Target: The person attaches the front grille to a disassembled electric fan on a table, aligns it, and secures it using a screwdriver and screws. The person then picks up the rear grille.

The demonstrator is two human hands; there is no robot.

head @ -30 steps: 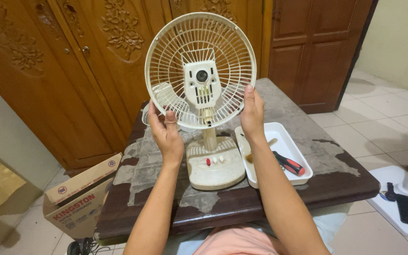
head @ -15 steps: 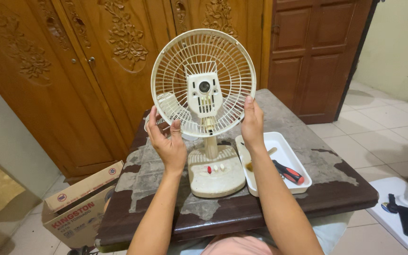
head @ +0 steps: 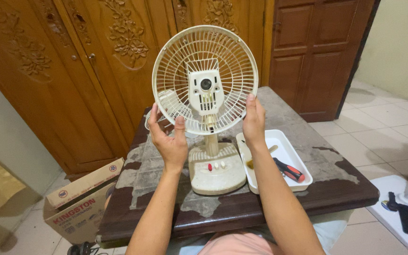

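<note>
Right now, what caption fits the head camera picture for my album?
Both hands, left hand and right hand, grip the cream fan's round grille above a worn table.

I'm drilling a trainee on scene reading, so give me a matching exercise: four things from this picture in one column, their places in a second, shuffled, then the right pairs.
Things:
1. left hand
2. right hand
3. screwdriver
4. cardboard box

Places:
A. in the white tray
B. on the floor, left of the table
C. on the right rim of the fan guard
D. on the guard's lower left rim

Pairs: 1-D, 2-C, 3-A, 4-B
</note>
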